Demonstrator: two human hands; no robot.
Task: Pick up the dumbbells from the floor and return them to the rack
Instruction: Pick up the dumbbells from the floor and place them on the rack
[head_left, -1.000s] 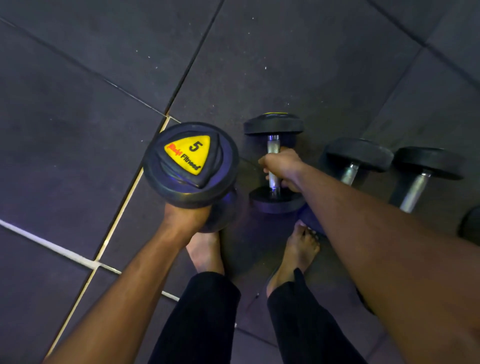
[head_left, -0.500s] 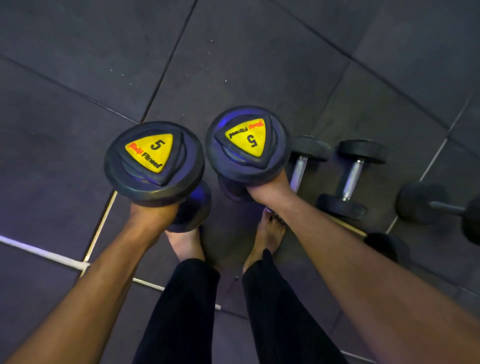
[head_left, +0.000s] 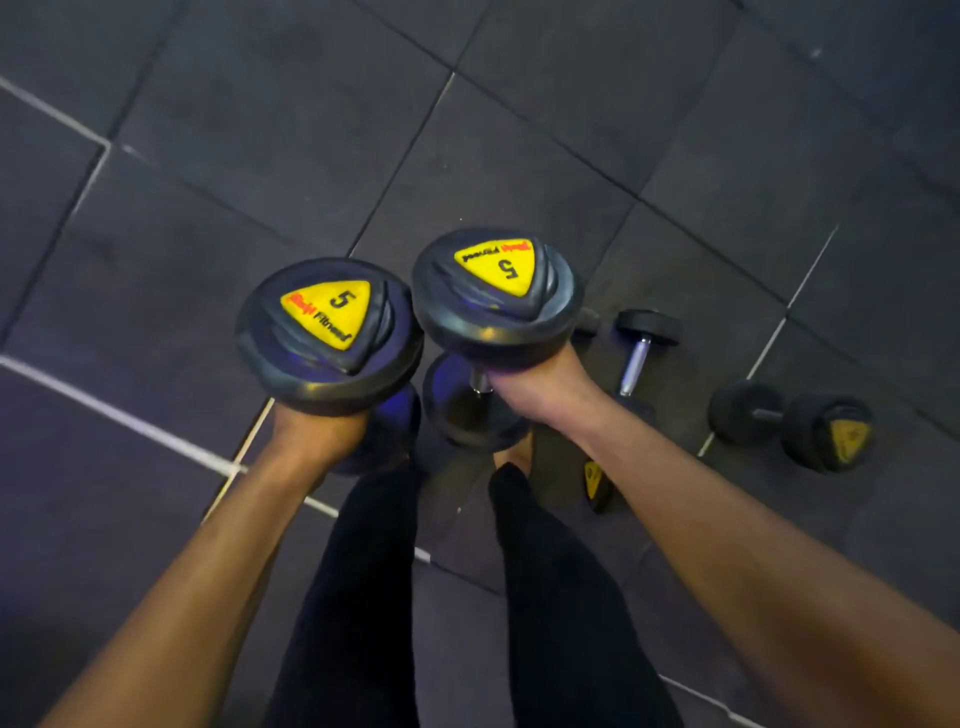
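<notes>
My left hand (head_left: 317, 434) grips the handle of a black dumbbell (head_left: 328, 332) held upright, its yellow "5" label facing up at me. My right hand (head_left: 540, 389) grips a second black "5" dumbbell (head_left: 496, 291), also upright, just right of the first and nearly touching it. Both are held well above the floor. Each handle is mostly hidden inside my fist. No rack is in view.
Dark rubber floor tiles (head_left: 260, 156) with pale seams lie all around. On the floor at right stand another dumbbell (head_left: 641, 348), a lying dumbbell (head_left: 789, 423) with a yellow end, and part of one more dumbbell (head_left: 595, 483) by my forearm. My legs and a bare foot are below.
My right hand lifted its dumbbell off the floor and brought it up beside the left one. The view has risen and swung, so the floor dumbbells look smaller and farther right.
</notes>
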